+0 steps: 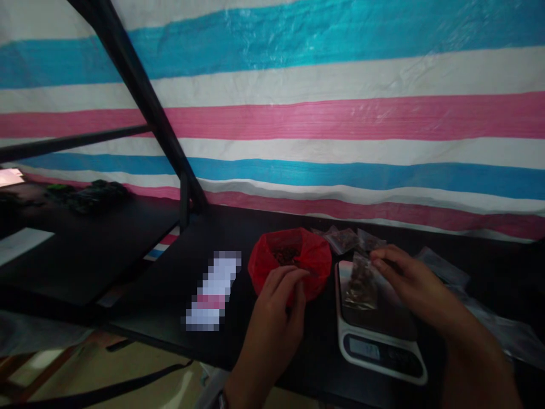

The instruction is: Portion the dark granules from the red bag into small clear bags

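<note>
Right hand [409, 278]: thumb and forefinger pinch the top of a small clear plastic bag of brown pieces [361, 287]. The bag is over the left part of the dark plate of a white-rimmed digital scale [394, 318], near the front edge of the black tabletop [166, 289]. Whether the plate bears its full weight cannot be told.

Left hand [279, 307]: fingers curled together over the near rim of an open red plastic bag [315, 255], midway between the tabletop's front and back edges; cannot tell whether anything is held.

Assessment: a sound reading would call for the bag wholly within the plate and the pinch released, since fingers can lift or press. The bag's mouth is best kept upright, and both wrists off the scale. Display digits are too faint to read.
</note>
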`<state>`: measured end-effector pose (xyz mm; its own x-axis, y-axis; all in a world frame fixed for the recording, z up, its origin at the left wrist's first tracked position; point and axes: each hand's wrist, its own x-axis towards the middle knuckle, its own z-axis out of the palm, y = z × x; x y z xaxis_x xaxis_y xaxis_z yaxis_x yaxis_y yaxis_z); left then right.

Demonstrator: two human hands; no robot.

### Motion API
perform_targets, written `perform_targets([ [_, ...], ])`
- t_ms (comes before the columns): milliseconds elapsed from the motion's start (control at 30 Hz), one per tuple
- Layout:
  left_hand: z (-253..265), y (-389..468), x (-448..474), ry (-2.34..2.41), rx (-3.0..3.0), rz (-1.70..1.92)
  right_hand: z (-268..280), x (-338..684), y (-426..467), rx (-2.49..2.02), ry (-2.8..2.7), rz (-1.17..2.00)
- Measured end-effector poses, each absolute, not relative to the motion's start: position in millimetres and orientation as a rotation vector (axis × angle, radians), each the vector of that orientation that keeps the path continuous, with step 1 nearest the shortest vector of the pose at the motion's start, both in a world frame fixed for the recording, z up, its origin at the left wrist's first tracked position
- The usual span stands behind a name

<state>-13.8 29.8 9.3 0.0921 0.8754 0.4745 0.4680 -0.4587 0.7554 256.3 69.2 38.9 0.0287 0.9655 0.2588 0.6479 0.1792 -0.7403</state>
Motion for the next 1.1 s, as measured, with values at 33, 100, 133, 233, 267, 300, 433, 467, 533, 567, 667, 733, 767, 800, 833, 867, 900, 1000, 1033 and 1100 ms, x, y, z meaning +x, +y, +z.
perform_targets([
  [33,10,27,-8,1.290,1.886,1.311,44,250,68,-1.493,-1.702,0.565],
  [100,14,20,4,1.239,1.701,1.251,55,234,65,-1.400,-1.726,0.641],
  [133,16,17,9,1.207,1.595,1.222,60,225,64,-1.357,-1.732,0.668],
  [233,20,11,22,1.067,1.286,1.183,70,198,64,-1.272,-1.730,0.742],
  [267,20,12,25,1.035,1.181,1.192,71,190,66,-1.259,-1.722,0.766],
  [300,19,13,28,1.018,1.064,1.203,71,182,67,-1.253,-1.706,0.790],
  [433,7,24,33,0.927,0.539,1.258,64,160,76,-1.244,-1.549,0.893],
  [467,4,27,34,0.868,0.440,1.286,61,157,79,-1.252,-1.514,0.896],
  [533,-1,31,33,0.742,0.300,1.344,57,154,82,-1.284,-1.495,0.885],
  [567,-2,32,33,0.691,0.249,1.357,56,153,83,-1.305,-1.514,0.890],
  [667,-3,34,32,0.586,0.158,1.333,56,150,84,-1.362,-1.645,1.001],
  [733,-4,34,32,0.540,0.139,1.308,57,147,84,-1.396,-1.717,1.054],
  [767,-5,34,32,0.526,0.134,1.299,58,145,85,-1.413,-1.732,1.050],
  [800,-6,34,32,0.517,0.126,1.293,58,144,85,-1.426,-1.736,1.032],
  [833,-7,35,33,0.512,0.116,1.288,59,143,85,-1.432,-1.736,1.007],
  [867,-7,35,33,0.510,0.106,1.284,59,142,85,-1.430,-1.734,0.994],
  [900,-7,35,33,0.508,0.097,1.280,59,141,86,-1.423,-1.731,1.000],
  [1000,-1,35,31,0.512,0.073,1.264,56,140,86,-1.395,-1.710,1.076],
  [1033,1,35,29,0.523,0.063,1.258,55,140,87,-1.390,-1.704,1.085],
  [1100,6,35,26,0.548,0.038,1.240,54,141,87,-1.391,-1.702,1.059],
])
